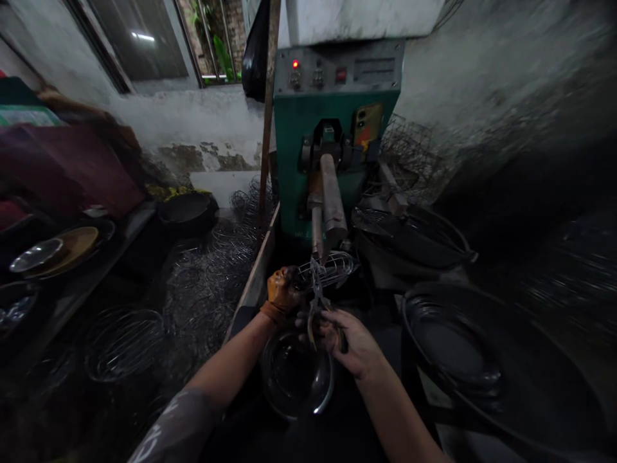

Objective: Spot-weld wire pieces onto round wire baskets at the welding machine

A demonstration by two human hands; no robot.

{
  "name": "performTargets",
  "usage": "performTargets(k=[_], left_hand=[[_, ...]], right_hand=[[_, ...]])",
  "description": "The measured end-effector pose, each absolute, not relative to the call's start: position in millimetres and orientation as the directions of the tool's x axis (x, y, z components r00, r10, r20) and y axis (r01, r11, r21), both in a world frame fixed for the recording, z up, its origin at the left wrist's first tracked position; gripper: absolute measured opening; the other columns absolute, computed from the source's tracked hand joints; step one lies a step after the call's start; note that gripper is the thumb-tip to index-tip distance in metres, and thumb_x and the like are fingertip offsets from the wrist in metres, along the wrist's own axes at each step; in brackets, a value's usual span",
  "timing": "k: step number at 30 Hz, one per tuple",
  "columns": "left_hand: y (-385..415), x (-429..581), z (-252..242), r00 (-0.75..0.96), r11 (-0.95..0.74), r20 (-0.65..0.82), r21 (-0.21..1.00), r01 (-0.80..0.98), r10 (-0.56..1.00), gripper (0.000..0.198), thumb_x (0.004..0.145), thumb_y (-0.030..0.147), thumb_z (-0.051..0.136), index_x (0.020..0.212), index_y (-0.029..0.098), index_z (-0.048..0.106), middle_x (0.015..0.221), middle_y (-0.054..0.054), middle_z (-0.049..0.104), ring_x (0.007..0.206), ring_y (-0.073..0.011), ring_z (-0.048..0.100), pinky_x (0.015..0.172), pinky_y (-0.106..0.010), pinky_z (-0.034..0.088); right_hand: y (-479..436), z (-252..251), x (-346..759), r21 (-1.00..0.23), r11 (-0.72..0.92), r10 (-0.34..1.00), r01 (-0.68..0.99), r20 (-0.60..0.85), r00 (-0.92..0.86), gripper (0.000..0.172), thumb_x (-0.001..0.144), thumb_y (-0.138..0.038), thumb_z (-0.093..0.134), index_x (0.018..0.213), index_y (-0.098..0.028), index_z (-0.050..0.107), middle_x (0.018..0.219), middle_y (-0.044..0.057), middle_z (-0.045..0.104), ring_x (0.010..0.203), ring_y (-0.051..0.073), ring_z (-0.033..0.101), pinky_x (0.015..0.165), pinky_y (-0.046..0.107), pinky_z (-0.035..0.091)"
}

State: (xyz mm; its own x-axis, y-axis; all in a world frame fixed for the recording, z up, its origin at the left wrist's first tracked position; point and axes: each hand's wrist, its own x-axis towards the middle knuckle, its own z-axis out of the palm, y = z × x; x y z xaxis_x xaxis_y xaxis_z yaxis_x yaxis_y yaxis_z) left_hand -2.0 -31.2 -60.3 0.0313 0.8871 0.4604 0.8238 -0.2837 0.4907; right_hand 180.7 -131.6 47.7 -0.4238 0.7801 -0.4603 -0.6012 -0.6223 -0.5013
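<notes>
My left hand (283, 287), in an orange-brown work glove, is closed on one end of a small wire frame (343, 265) made of curved metal wires. My right hand (349, 341) is bare and grips a pair of pliers (319, 292) by the handles. The pliers' jaws point away from me and overlap the wire frame; whether they bite on a wire is too small to tell. Just beyond the jaws are the tips of two metal arms (333, 199) on a green machine (294, 128). Below my hands sits a shiny round bowl (296, 379).
Tangled wire pieces (212, 263) heap up on the left, beside a wooden board (255, 273). To the right stand a dark pan (414, 241) and a large basin (530, 360) holding round rings. Plates (72, 247) lie on a left-hand bench. A phone (367, 123) is fixed to the machine.
</notes>
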Motion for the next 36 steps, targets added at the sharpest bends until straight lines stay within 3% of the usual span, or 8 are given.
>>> performTargets(k=[4, 9, 16, 24, 28, 36], left_hand=[[-34, -4, -55, 0.072, -0.288, 0.413, 0.487, 0.825, 0.908, 0.052, 0.077, 0.047, 0.08, 0.12, 0.018, 0.075, 0.108, -0.011, 0.079, 0.099, -0.0296, 0.075, 0.087, -0.038, 0.059], [-33, -7, -50, 0.135, -0.283, 0.346, 0.424, 0.86, 0.928, 0.048, 0.082, 0.049, 0.077, 0.118, 0.018, 0.075, 0.108, -0.011, 0.078, 0.1, -0.0301, 0.073, 0.088, -0.038, 0.058], [-29, -4, -47, 0.143, -0.233, 0.278, 0.324, 0.917, 0.95, 0.057, 0.081, 0.044, 0.08, 0.13, 0.016, 0.073, 0.115, -0.015, 0.077, 0.104, -0.0339, 0.073, 0.089, -0.041, 0.057], [-30, -7, -25, 0.189, -0.243, 0.212, 0.269, 0.932, 0.959, 0.058, 0.086, 0.045, 0.076, 0.134, 0.013, 0.071, 0.115, -0.018, 0.075, 0.106, -0.0366, 0.072, 0.09, -0.044, 0.056], [-26, -6, -7, 0.266, -0.29, 0.132, 0.214, 0.933, 0.955, 0.064, 0.086, 0.043, 0.077, 0.141, 0.012, 0.067, 0.124, -0.019, 0.073, 0.112, -0.0378, 0.07, 0.094, -0.046, 0.055], [-18, 6, 15, 0.313, -0.322, 0.076, 0.144, 0.936, 0.947, 0.06, 0.092, 0.05, 0.075, 0.137, 0.012, 0.063, 0.125, -0.02, 0.071, 0.111, -0.0401, 0.068, 0.089, -0.048, 0.053]], right_hand=[[-128, 50, 177, -0.503, -0.625, 0.771, -0.597, -0.52, -0.368, 0.011, 0.083, -0.007, 0.072, 0.088, -0.016, 0.069, 0.074, 0.007, 0.079, 0.064, 0.022, 0.079, 0.054, 0.025, 0.064], [-125, 51, 175, -0.624, -0.589, 0.799, -0.513, -0.544, -0.257, 0.015, 0.08, -0.014, 0.079, 0.082, -0.018, 0.065, 0.065, 0.002, 0.074, 0.051, 0.017, 0.071, 0.046, 0.022, 0.058], [-118, 49, 189, -0.729, -0.593, 0.803, -0.342, -0.51, -0.307, 0.019, 0.076, -0.02, 0.082, 0.079, -0.019, 0.064, 0.061, 0.002, 0.072, 0.049, 0.018, 0.067, 0.044, 0.025, 0.057], [-121, 43, 193, -0.696, -0.577, 0.816, -0.426, -0.481, -0.32, 0.017, 0.08, -0.016, 0.082, 0.083, -0.019, 0.066, 0.069, 0.004, 0.077, 0.056, 0.02, 0.072, 0.048, 0.026, 0.059], [-121, 43, 199, -0.7, -0.569, 0.822, -0.431, -0.463, -0.332, 0.017, 0.079, -0.021, 0.084, 0.086, -0.017, 0.069, 0.078, 0.008, 0.08, 0.057, 0.02, 0.073, 0.05, 0.027, 0.06], [-113, 38, 205, -0.662, -0.558, 0.83, -0.501, -0.444, -0.338, 0.006, 0.084, -0.016, 0.076, 0.088, -0.016, 0.072, 0.072, 0.008, 0.078, 0.055, 0.02, 0.073, 0.05, 0.027, 0.062]])
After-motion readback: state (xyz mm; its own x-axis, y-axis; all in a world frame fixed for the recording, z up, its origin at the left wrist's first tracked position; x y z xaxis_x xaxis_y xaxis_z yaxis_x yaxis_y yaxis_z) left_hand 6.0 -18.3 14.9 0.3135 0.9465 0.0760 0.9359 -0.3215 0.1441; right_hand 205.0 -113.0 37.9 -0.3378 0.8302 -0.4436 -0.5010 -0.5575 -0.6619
